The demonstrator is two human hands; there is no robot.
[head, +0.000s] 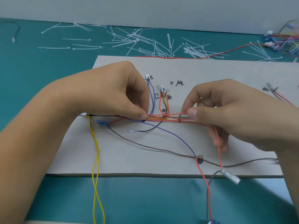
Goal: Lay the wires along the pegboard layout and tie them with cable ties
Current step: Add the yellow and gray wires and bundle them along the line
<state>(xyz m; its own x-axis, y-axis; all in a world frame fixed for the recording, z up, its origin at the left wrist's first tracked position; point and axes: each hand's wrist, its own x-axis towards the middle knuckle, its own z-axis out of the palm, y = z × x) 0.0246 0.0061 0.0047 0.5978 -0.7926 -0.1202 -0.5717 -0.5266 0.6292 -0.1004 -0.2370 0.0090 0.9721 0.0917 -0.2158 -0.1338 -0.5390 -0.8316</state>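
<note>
A grey pegboard [145,159] lies on the teal table, with handwritten labels and dark pegs. Red, yellow, blue and brown wires [168,119] run in a bundle along its middle. My left hand [113,91] pinches the bundle's left end between thumb and forefinger. My right hand [226,110] pinches the red wires at the bundle's right end. A red wire [218,143] drops from my right hand to a clear terminal [230,176] at the board's front edge. A yellow pair [95,159] hangs off the front. A blue wire [178,136] and a brown wire [145,146] cross the board to a peg [199,160].
Many loose white cable ties [145,41] are scattered on the teal table behind the board. A heap of coloured wires with connectors [284,41] lies at the far right, and one red wire [210,55] trails from it along the board's back edge. A grey wall stands behind.
</note>
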